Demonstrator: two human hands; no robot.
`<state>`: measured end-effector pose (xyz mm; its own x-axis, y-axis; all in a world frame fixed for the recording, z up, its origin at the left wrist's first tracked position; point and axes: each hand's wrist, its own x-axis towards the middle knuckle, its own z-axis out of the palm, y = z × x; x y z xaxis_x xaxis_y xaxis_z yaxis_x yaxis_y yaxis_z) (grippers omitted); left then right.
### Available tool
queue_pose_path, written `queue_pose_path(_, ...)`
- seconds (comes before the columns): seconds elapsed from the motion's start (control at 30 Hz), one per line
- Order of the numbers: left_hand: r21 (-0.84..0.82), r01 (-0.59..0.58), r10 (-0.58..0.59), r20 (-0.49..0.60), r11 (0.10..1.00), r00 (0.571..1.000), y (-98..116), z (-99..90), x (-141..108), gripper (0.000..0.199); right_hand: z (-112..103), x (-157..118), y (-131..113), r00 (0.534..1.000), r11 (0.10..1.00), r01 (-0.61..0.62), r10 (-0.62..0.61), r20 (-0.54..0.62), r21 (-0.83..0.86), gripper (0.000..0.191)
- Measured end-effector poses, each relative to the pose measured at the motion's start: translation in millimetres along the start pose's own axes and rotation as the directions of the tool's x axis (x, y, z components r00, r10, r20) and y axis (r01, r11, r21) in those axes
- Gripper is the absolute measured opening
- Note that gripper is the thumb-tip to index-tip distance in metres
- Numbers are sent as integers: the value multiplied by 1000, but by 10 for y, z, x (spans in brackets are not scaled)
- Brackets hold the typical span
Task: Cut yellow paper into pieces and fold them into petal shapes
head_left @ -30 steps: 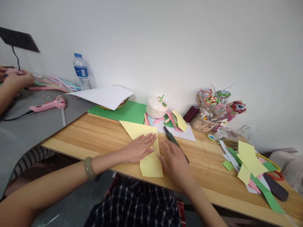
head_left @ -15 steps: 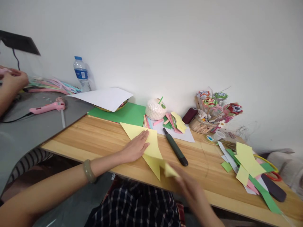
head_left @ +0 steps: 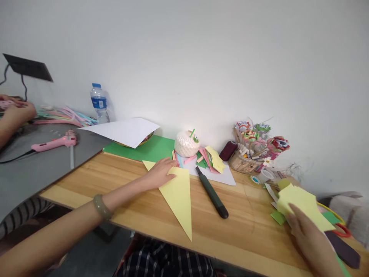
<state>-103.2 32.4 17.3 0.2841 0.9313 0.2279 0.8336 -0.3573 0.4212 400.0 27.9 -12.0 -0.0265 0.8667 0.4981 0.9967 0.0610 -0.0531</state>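
My left hand (head_left: 159, 174) lies on the upper part of a yellow paper triangle (head_left: 180, 198), fingers stretched out and thumb apart. The triangle's long point reaches toward the table's near edge. At the right, my right hand (head_left: 311, 236) has its thumb over a yellow paper scrap (head_left: 300, 202) above the pile of cuttings; its other fingers are mostly hidden. Between the hands lies a dark green utility knife (head_left: 212, 194), apart from both.
Behind are a white woven ball (head_left: 186, 144), green paper (head_left: 163, 148) and a basket of paper flowers (head_left: 245, 161). At left, a pink glue gun (head_left: 53, 144) and a water bottle (head_left: 99, 103) stand near a co-worker's hands (head_left: 20, 111). Scissors with a dark sheath (head_left: 343, 246) lie far right.
My right hand has moved right, from beside the triangle to the scrap pile, carrying a yellow piece. The left hand has slid up the triangle. The view has tilted upward slightly.
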Motion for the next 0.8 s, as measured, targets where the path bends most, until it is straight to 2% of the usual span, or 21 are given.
queue_pose_path(0.1,28,-16,15,34,999,999,-25,-5,98,49,252,79,-31,999,1000,24,-24,24,-7,54)
queue_pose_path(0.2,55,-14,11,60,998,998,-45,46,158,54,185,50,-255,996,997,-26,19,-91,-69,64)
queue_pose_path(0.27,67,-19,14,78,998,997,-57,93,191,58,77,14,-553,988,998,-2,-9,-156,-69,61)
queue_pose_path(0.4,80,-39,31,102,996,994,-51,174,240,62,-92,-125,-1366,957,957,267,-250,-144,114,45)
queue_pose_path(0.47,86,-50,41,101,995,994,-32,200,252,62,-158,-232,-1778,926,908,378,-369,-80,181,39)
queue_pose_path(0.57,93,-70,61,100,993,993,-6,227,253,60,-247,-372,-2284,870,854,462,-489,66,239,39)
queue_pose_path(0.67,95,-85,75,107,992,991,1,249,249,54,-274,-411,-2572,865,861,453,-487,118,230,42)
queue_pose_path(0.8,84,-76,67,103,994,992,-13,295,264,54,-156,-285,-2588,929,948,301,-317,190,106,45)
